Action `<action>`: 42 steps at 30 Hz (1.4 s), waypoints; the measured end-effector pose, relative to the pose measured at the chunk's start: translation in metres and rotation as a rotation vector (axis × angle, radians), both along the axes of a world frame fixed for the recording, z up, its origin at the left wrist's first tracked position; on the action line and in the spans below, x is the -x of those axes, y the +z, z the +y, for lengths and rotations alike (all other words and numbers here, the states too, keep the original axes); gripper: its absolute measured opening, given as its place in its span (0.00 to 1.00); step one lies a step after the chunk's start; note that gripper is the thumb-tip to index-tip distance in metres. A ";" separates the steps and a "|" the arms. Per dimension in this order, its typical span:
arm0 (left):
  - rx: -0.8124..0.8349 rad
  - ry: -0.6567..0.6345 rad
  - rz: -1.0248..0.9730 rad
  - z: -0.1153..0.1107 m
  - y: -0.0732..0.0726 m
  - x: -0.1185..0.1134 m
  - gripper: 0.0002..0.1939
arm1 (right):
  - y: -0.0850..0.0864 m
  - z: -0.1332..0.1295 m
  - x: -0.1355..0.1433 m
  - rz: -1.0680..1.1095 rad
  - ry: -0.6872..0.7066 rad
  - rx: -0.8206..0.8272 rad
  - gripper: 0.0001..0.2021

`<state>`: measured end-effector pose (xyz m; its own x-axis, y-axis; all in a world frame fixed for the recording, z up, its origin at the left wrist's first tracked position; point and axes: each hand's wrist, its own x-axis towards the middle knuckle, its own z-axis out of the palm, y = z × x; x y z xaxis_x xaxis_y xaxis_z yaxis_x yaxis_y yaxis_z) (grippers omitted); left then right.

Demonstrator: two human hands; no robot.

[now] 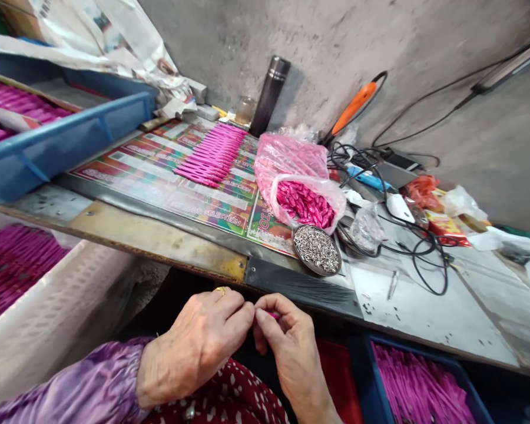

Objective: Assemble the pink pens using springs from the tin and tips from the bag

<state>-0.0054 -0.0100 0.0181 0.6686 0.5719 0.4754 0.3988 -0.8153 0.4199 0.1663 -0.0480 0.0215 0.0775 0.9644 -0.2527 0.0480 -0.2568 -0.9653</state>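
My left hand (198,333), with a ring on one finger, is closed. Its fingertips meet those of my right hand (291,341) in front of the table edge. Between the right thumb and fingers shows a small pink plastic piece (274,315), mostly hidden. What the left fingers pinch cannot be seen. Just beyond the hands, a round dish of small metal pins (317,249) rests near the table edge. Behind it an open plastic bag (287,153) spills small pink pieces (307,203). A neat row of slim pink sticks (214,154) lies on the printed sheet (159,176).
A blue tray (70,135) of pink sticks stands at the left, above a white crate (62,294) of more. Another blue bin (428,377) sits below at right. Toward the wall are a dark flask (270,97), an orange-handled tool (354,107) and tangled black cables (444,277).
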 end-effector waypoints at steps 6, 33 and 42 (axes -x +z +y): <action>-0.038 0.044 -0.036 0.002 -0.010 -0.004 0.12 | -0.001 -0.001 0.002 -0.077 -0.028 -0.008 0.14; -0.046 0.135 -0.062 0.016 -0.019 0.006 0.06 | -0.001 0.055 -0.104 -1.326 -0.102 -0.780 0.09; -0.037 0.144 -0.045 0.014 -0.013 0.007 0.06 | 0.007 0.065 -0.107 -1.191 -0.084 -0.699 0.04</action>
